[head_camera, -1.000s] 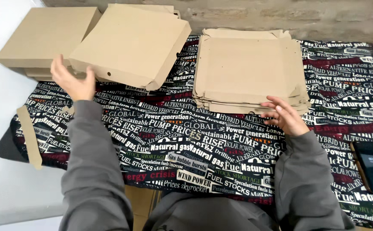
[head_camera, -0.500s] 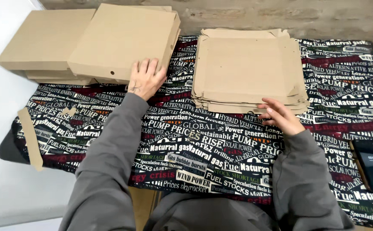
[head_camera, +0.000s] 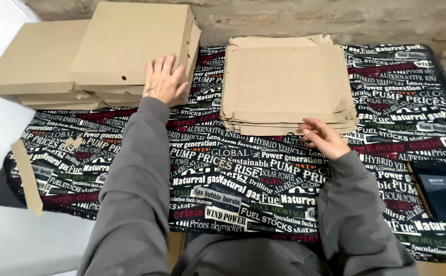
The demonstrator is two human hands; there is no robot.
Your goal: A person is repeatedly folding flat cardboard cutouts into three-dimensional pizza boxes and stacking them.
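My left hand lies flat, fingers apart, on the near right corner of a folded brown cardboard box at the back left of the table. That box rests on top of other closed boxes. My right hand touches the near edge of a stack of flat unfolded cardboard blanks at the back middle, fingers curled at the lowest sheets. Both arms wear grey sleeves.
The table carries a black cloth printed with white and red lettering. A cardboard strip hangs off the left edge and a small scrap lies near it. A dark phone-like device sits at the right. A brick wall runs behind.
My left hand set the folded box down onto the left pile, then slid along its near edge to the right corner. My right hand stayed at the blank stack.
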